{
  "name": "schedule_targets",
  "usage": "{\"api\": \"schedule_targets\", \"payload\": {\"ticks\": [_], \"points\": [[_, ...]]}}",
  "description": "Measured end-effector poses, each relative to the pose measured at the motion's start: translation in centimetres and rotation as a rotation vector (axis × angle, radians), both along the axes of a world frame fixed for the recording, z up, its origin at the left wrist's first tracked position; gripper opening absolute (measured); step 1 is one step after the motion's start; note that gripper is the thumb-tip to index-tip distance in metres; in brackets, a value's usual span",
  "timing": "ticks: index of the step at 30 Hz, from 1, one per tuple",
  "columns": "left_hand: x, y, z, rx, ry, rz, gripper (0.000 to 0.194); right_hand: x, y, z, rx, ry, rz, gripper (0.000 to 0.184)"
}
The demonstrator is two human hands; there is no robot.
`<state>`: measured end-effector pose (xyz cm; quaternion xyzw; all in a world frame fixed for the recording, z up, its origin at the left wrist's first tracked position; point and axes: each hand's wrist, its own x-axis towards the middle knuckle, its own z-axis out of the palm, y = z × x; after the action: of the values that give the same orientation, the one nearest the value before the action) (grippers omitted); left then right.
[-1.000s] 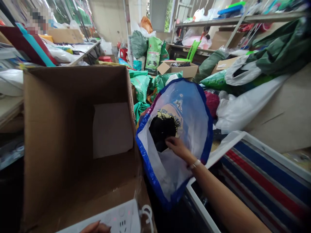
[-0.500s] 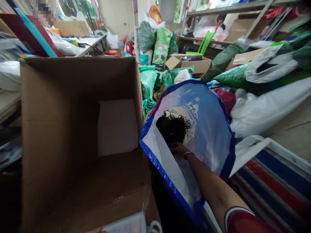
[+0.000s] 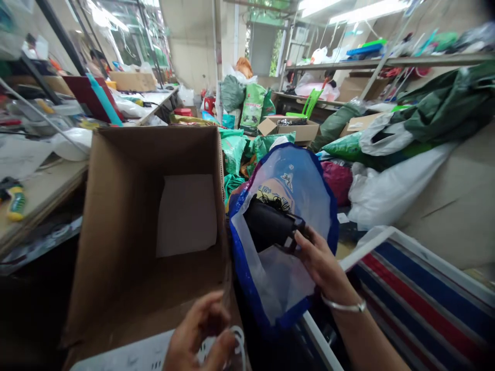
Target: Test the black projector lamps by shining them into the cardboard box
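Note:
My right hand grips the near end of a black cylindrical object, whose exact kind I cannot make out. It is at the mouth of a large white bag with a blue rim, and thin black cords show behind it. My left hand, fingers loosely curled and thumb apart, appears to hold nothing. It is above a white power strip and a white cable loop, in front of an open cardboard box. Inside that box lies a pale sheet.
A red, white and blue striped bag stands at the right. White sacks and green bags crowd the floor behind. Yellow-green handled pliers lie on the left bench. A small carton sits further back.
My right hand has lifted toward me, bringing the black cylinder up in the bag. My left hand has come into view over the power strip. The view has tilted upward.

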<state>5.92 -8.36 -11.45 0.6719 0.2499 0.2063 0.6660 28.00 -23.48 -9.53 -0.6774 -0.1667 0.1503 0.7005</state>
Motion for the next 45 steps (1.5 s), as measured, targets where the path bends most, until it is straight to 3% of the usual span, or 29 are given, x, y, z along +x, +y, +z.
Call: {"api": "schedule_targets", "payload": {"ticks": [3,6,10,14,16,20,22,24,25,27,30,33,35,37,42,45], "points": [[2.5,-1.1,2.9,0.138,0.013,-0.114,0.092,-6.5,0.5,1.9,-0.041,-0.174,0.030,0.045],[2.9,-1.2,4.9,0.196,0.150,-0.161,0.118,-11.2,0.6,1.7,-0.108,-0.277,0.167,0.036],[1.1,-0.9,5.1,0.244,0.178,-0.107,0.096,-13.8,0.2,1.0,-0.141,-0.484,0.379,0.033],[-1.1,-0.3,4.5,0.293,0.192,-0.012,0.067,-14.6,0.1,0.4,-0.124,-0.668,0.434,0.035],[-2.1,0.1,4.2,0.239,0.204,0.029,0.055,-14.7,0.1,-0.3,-0.094,-0.596,0.374,0.032],[-3.7,0.2,3.3,-0.075,0.177,0.033,0.039,-14.2,0.3,-1.1,-0.064,-0.475,0.046,0.023],[-4.3,-0.2,2.8,-0.189,0.134,0.057,0.035,-13.8,0.6,-1.0,-0.089,-0.559,0.026,0.045],[-4.7,-0.7,2.5,-0.264,0.083,0.101,0.034,-13.4,0.8,-0.7,-0.156,-0.579,0.156,0.079],[-5.0,-0.9,2.4,-0.316,0.050,0.119,0.035,-13.2,0.9,-0.6,-0.186,-0.539,0.240,0.091],[-5.4,-1.1,2.2,-0.459,-0.004,0.138,0.040,-12.8,0.9,-0.5,-0.186,-0.407,0.366,0.094],[-5.8,-1.2,2.1,-0.651,-0.058,0.049,0.051,-12.5,0.7,-0.4,-0.069,-0.222,0.405,0.080],[-5.5,-1.8,2.6,-0.728,-0.101,-0.174,0.061,-12.8,1.1,0.0,0.084,-0.022,0.323,0.061],[-5.1,-2.3,3.3,-0.740,-0.126,-0.274,0.067,-13.1,1.7,0.1,0.163,0.109,0.291,0.049],[-4.9,-2.6,3.9,-0.744,-0.149,-0.291,0.067,-13.3,2.4,0.0,0.198,0.192,0.315,0.049],[-5.6,-1.1,3.5,-0.550,-0.004,-0.323,0.028,-13.6,3.7,-0.2,0.091,0.327,0.307,0.058],[-6.3,-0.2,2.9,-0.529,0.043,-0.301,0.025,-13.9,4.2,0.2,0.069,0.423,0.293,0.051]]}}
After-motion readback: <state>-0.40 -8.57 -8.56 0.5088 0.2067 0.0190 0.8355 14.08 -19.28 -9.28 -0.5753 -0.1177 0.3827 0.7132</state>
